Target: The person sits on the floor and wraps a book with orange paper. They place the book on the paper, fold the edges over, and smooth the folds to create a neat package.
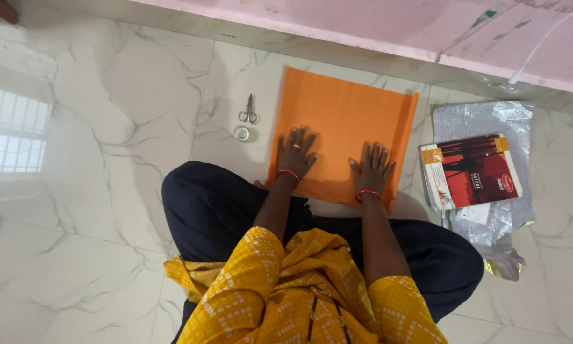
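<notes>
On the marble floor (108, 127) before my crossed legs lies the orange sheet (347, 121); my left hand (296, 153) and right hand (371, 169) press it flat, fingers spread, gripping nothing. Its right edge seems to curl upward, so easing pressure could let it roll or crease.

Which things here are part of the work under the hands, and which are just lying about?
In hand:
- orange paper sheet, pressed flat by the left hand and right hand

Lying about, untouched:
- scissors and tape roll, left of the sheet
- red and orange box on silver plastic wrap, right of the sheet
</notes>
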